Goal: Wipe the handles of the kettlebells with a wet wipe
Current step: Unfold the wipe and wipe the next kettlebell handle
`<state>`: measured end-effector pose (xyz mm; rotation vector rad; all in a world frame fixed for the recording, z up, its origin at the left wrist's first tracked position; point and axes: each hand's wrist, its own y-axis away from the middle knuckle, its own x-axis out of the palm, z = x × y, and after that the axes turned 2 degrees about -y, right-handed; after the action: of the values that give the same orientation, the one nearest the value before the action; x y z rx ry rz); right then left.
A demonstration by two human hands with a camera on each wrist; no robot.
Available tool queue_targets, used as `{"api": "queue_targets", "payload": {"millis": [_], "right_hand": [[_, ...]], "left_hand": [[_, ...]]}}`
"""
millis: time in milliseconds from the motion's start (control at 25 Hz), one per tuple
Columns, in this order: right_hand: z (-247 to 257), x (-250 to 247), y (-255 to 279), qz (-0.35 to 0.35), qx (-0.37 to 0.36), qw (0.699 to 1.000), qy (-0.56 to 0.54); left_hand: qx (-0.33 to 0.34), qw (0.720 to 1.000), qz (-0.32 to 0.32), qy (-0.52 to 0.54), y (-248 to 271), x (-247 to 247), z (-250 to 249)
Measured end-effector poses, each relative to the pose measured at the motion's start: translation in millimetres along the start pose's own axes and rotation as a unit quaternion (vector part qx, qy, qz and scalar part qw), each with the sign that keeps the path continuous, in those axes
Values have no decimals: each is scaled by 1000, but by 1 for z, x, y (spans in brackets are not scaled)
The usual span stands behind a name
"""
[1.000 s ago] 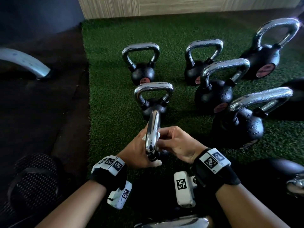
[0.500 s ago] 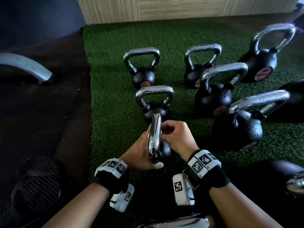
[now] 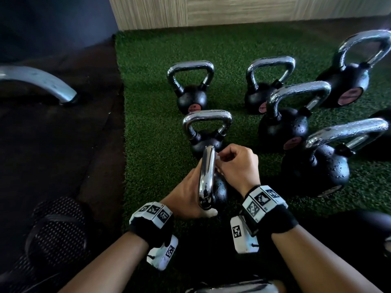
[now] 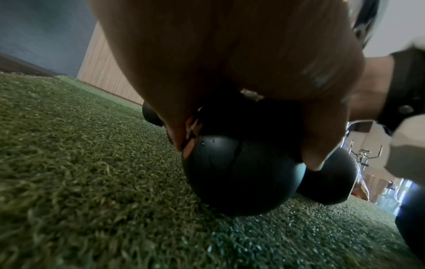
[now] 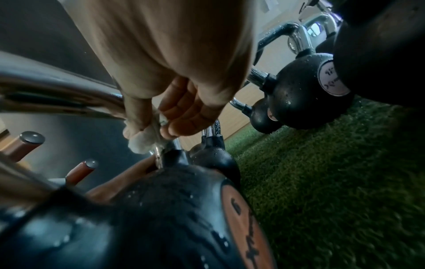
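A: Where's the kettlebell?
B: Lower centre, its handle running up-frame between both hands.
A: Grips?
B: Left hand braces the bell; right hand pinches the wet wipe against the handle's far end.

My forearms bare; each wrist: black strap, white block with black square-code markers, white camera housing beneath.

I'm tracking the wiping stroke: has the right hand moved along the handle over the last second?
Yes. The right hand has slid away from the person along the chrome handle, toward its far end, nearer the upright kettlebell behind.
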<state>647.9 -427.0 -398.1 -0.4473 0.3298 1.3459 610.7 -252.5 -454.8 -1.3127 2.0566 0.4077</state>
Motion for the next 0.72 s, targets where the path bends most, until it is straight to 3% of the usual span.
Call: {"api": "queue_targets", "payload": {"millis": [240,440,560,640,720], "right_hand": [[0,6,-11,30,86,996,23],[2,4,-7,107,118,987,32],[6,-3,-6,142,66,981,112],[9,-12,-5,129,-28,984,123],[15,-24,-4,123,-131,979,92]], "left_hand": [[27,999,-14,-30,-2,2,0],[-13,999,-16,-41,2,2,-2],[-5,998,14,-65,11,-5,-10],[-20,995,27,-96,25,-11,-21],[-43,994,-27,-100,42,-16,-36]]}}
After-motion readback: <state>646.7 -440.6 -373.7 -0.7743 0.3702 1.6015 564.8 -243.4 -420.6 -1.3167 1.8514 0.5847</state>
